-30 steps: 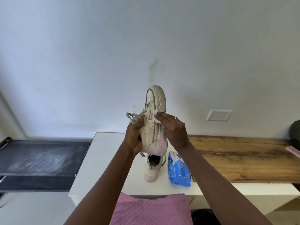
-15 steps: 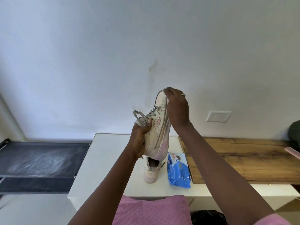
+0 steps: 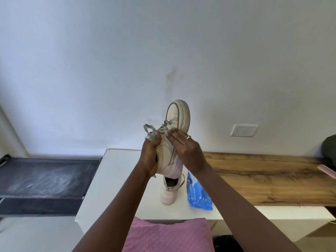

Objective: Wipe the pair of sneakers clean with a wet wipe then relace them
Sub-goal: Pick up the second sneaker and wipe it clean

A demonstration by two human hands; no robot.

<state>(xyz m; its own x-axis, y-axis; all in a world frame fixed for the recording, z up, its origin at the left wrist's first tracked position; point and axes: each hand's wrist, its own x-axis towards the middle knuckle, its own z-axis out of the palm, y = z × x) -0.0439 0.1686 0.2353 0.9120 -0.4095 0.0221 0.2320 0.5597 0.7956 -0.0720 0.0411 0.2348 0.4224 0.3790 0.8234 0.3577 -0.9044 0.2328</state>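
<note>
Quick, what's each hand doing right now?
Left hand: grips the raised sneaker by its heel end.
Right hand: straight fingers press a white wipe against that sneaker.

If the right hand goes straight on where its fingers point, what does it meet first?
Most likely the grey laces of the held sneaker; the left hand lies just behind. Depth unclear.
</note>
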